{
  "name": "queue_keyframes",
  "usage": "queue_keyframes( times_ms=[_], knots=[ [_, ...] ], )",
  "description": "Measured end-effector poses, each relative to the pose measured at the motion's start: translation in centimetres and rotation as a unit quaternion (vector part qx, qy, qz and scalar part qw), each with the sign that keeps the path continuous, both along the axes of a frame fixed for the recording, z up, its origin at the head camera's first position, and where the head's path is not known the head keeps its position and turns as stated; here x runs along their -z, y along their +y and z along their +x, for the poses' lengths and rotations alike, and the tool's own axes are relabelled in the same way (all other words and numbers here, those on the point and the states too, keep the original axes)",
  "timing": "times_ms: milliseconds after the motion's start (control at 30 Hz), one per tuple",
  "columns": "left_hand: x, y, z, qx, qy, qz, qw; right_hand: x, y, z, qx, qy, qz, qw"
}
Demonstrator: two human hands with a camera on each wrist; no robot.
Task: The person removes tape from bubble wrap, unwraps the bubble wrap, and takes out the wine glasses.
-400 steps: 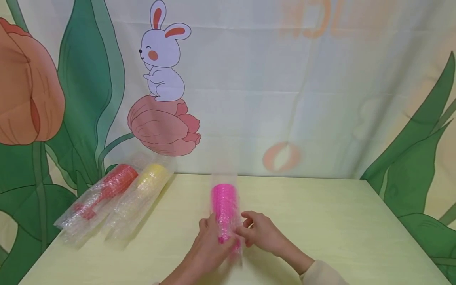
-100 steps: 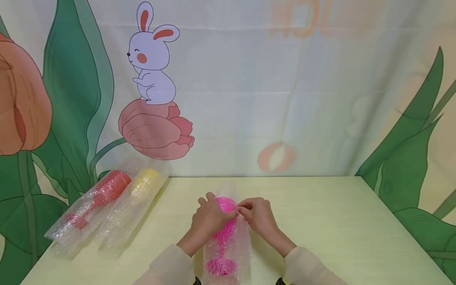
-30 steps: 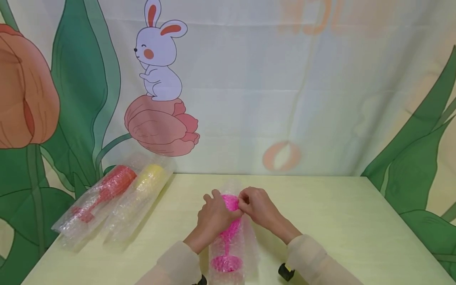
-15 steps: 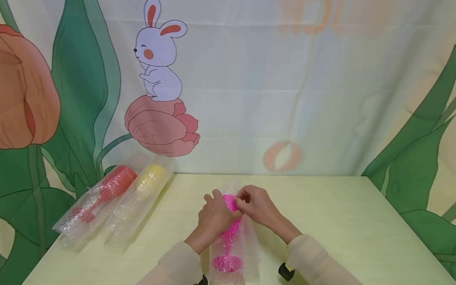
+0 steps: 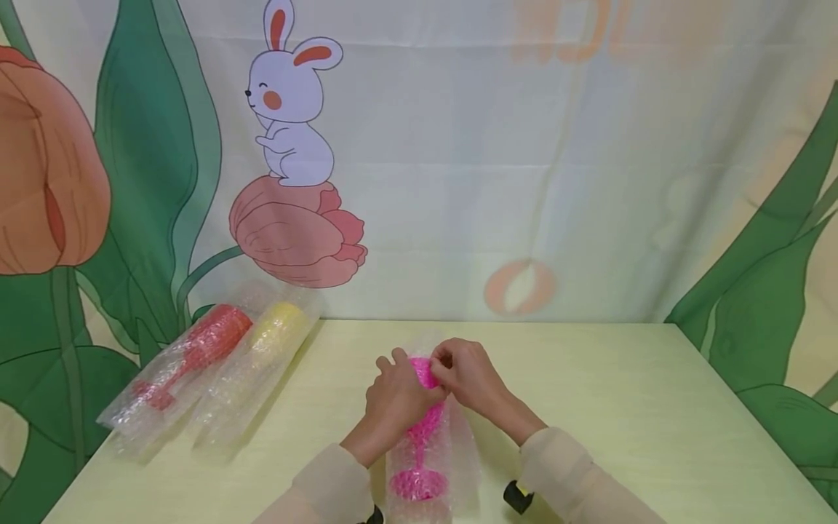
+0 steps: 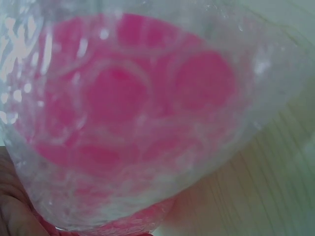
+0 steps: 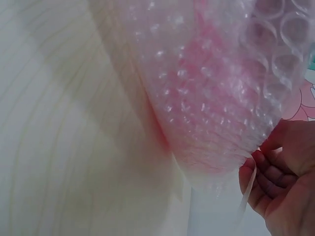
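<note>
A bright pink stemmed goblet lies in bubble wrap on the table, its foot toward me and its bowl away. My left hand grips the wrapped bowl, thumb across the top and fingers along the left side. At the bowl's right side my right hand pinches the wrap between thumb and forefinger. In the right wrist view, a thin translucent strip hangs from those fingers. The pink foot fills the left wrist view through the bubbles. Both hands partly cover the bowl.
A red goblet and a yellow one, each in bubble wrap, lie slanted at the pale table's back left corner. Behind the table hangs a printed cloth with a rabbit and tulips. A black wrist camera shows below the right sleeve.
Over the last second my right hand shifted slightly up and left at the bowl; the left hand stayed. Much earlier, both hands were at the lower end; the goblet now lies nearer me.
</note>
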State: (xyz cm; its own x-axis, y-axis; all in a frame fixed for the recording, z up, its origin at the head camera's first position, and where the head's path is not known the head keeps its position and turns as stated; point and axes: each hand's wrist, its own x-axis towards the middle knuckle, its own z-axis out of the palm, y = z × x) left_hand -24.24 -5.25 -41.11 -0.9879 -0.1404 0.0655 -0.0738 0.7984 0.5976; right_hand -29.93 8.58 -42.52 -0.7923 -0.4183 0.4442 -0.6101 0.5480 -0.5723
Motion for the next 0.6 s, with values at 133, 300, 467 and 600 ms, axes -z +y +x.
queue_keyframes(
  times_ms=[133, 300, 467, 600],
  knots=[
    [0.1, -0.1, 0.0, 0.003, 0.008, -0.003, 1.0, -0.3, -0.3, 0.1, 0.013, -0.01, 0.01, 1.0],
    [0.2, -0.2, 0.1, 0.011, 0.02, -0.005, 0.9997, -0.7, -1.0, 0.2, 0.033, -0.009, 0.048, 0.998],
    [0.2, -0.2, 0.1, 0.011, 0.015, -0.005, 0.9998, -1.1, -1.2, 0.4, 0.051, -0.004, 0.061, 0.997],
    [0.2, -0.2, 0.0, 0.007, 0.012, -0.004, 0.9999, -1.3, -1.1, 0.4, 0.064, -0.041, 0.034, 0.997]
  ],
)
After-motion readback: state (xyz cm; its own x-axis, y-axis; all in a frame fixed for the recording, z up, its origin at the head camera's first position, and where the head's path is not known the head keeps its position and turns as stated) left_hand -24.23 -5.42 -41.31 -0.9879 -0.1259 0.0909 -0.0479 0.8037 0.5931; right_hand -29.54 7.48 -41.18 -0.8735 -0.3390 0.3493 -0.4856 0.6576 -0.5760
